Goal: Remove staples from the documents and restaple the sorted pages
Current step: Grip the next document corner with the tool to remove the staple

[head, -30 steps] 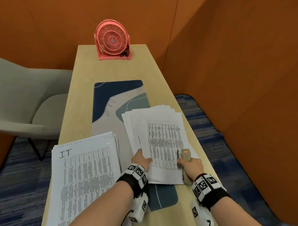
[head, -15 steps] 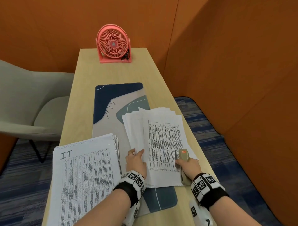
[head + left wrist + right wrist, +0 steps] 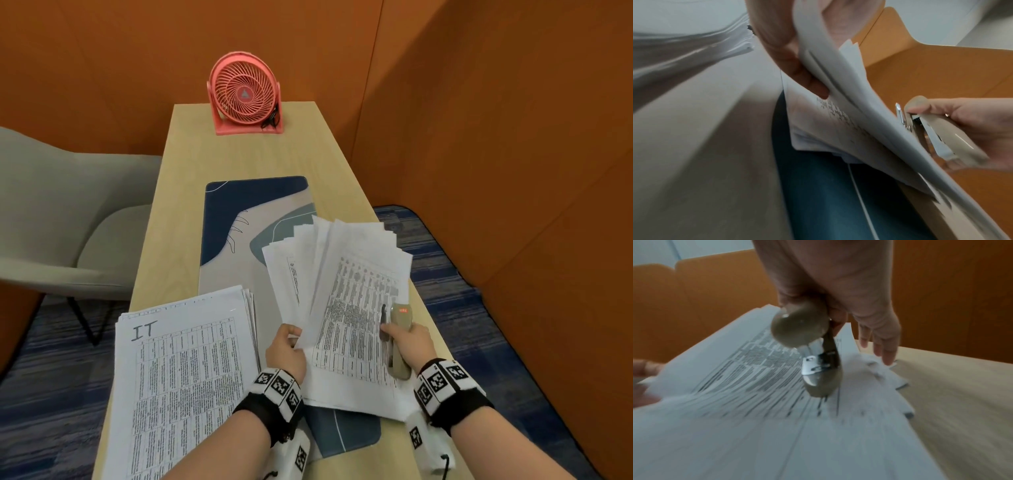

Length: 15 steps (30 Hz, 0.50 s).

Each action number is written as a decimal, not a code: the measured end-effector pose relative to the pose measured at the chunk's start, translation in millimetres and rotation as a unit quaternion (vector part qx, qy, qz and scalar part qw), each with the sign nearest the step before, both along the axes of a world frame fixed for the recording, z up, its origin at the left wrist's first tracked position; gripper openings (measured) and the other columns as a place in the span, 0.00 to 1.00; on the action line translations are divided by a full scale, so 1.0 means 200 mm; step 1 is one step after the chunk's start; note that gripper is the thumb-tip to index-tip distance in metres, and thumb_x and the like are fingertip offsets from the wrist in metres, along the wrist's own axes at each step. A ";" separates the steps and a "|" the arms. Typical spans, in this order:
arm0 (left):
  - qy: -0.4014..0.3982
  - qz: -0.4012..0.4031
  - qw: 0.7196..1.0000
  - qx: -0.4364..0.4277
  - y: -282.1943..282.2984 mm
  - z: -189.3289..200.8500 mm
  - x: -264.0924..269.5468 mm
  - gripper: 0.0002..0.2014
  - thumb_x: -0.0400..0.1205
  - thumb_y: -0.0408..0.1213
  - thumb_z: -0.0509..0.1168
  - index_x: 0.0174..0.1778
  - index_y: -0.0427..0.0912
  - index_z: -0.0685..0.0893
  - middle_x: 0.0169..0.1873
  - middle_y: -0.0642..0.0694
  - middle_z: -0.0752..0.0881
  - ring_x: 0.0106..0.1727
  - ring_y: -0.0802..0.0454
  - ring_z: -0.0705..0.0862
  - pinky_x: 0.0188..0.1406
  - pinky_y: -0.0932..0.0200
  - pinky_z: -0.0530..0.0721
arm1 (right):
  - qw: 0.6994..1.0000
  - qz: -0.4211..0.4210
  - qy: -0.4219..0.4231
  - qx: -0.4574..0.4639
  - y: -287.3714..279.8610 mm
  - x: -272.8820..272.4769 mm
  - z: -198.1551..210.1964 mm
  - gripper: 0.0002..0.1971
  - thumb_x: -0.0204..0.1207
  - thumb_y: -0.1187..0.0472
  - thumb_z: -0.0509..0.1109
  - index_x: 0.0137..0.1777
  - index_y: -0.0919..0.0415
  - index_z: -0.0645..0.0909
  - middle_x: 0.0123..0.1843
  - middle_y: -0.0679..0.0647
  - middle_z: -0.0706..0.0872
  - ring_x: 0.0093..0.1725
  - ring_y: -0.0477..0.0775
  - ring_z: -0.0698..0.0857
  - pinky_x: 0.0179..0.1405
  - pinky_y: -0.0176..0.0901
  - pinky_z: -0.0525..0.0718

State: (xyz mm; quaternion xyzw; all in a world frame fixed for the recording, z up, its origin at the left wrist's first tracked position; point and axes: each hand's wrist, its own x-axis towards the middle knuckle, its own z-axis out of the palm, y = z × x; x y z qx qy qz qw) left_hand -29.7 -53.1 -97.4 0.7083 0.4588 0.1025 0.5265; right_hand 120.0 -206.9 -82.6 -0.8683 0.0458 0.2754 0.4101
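A fanned stack of loose printed pages (image 3: 346, 308) is seen on the right half of a narrow, pale wood-grain desk (image 3: 239, 157), lying partly over a smooth desk mat (image 3: 253, 205) patterned in navy, beige and grey-green curves. Several sheets from the top of this stack are pinched at their near left edge by the left hand (image 3: 286, 353), thumb on top and fingers curled beneath, and are bowed upward off the sheets below. Dense tables of small black text are printed on the thin white paper; in the wrist views the print is blurred and cannot be read.

A beige stapler (image 3: 399, 339), rounded and glossy with a bright metal underside, is gripped by the right hand (image 3: 412, 342) at the right edge of the same stack. The thumb and forefinger are wrapped round its body, while the remaining fingers (image 3: 882, 345) are extended down toward the paper edge. The stapler's nose appears to rest against the top sheet, though the blur leaves actual contact uncertain.

A second, squared-up pile (image 3: 185, 377), marked "IT" by hand in black, is laid at the near left of the desk, apart from the lifted sheets. A coral plastic fan (image 3: 245, 92) with a round spiral grille is stood at the far end. A grey upholstered chair (image 3: 68, 222) is placed to the left, and orange panels (image 3: 496, 137) enclose the space.
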 end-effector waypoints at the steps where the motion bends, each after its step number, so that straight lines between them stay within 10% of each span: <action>1: -0.002 0.002 1.000 -0.013 0.00 -0.02 -0.01 0.17 0.76 0.16 0.55 0.42 0.46 0.74 0.44 0.44 0.84 0.41 0.48 0.81 0.30 0.73 0.73 | 0.999 -0.014 0.006 0.044 0.00 0.02 0.02 0.17 0.73 0.55 0.74 0.54 0.68 0.80 0.40 0.60 0.83 0.37 0.57 0.82 0.31 0.42 0.78; 4: 0.000 0.002 0.999 -0.038 0.00 -0.06 -0.03 0.20 0.75 0.16 0.57 0.38 0.51 0.73 0.46 0.43 0.84 0.43 0.46 0.82 0.42 0.64 0.77 | 0.991 -0.041 -0.005 0.124 0.02 0.06 0.09 0.10 0.76 0.61 0.71 0.52 0.65 0.78 0.41 0.60 0.81 0.35 0.54 0.80 0.24 0.37 0.77; 7: 0.008 -0.003 0.999 -0.046 0.01 -0.08 -0.04 0.21 0.74 0.17 0.57 0.37 0.53 0.72 0.48 0.41 0.85 0.46 0.44 0.83 0.49 0.60 0.78 | 0.984 -0.086 -0.015 0.158 0.02 0.12 0.11 0.15 0.74 0.58 0.73 0.56 0.66 0.79 0.50 0.63 0.82 0.41 0.57 0.82 0.39 0.45 0.83; 10: 0.012 -0.031 0.998 -0.046 0.00 -0.08 -0.04 0.17 0.75 0.17 0.56 0.42 0.48 0.73 0.48 0.41 0.86 0.45 0.46 0.82 0.40 0.65 0.76 | 0.975 -0.125 -0.029 0.184 0.01 0.12 0.13 0.16 0.75 0.59 0.72 0.57 0.68 0.76 0.43 0.59 0.80 0.38 0.55 0.80 0.33 0.43 0.81; 15: 0.043 -0.074 0.995 -0.045 -0.04 -0.04 -0.02 0.23 0.77 0.21 0.57 0.65 0.45 0.68 0.38 0.47 0.81 0.36 0.54 0.79 0.28 0.71 0.71 | 0.972 -0.120 -0.107 0.171 0.04 0.07 0.14 0.16 0.72 0.60 0.75 0.54 0.62 0.73 0.49 0.62 0.82 0.46 0.59 0.81 0.50 0.56 0.82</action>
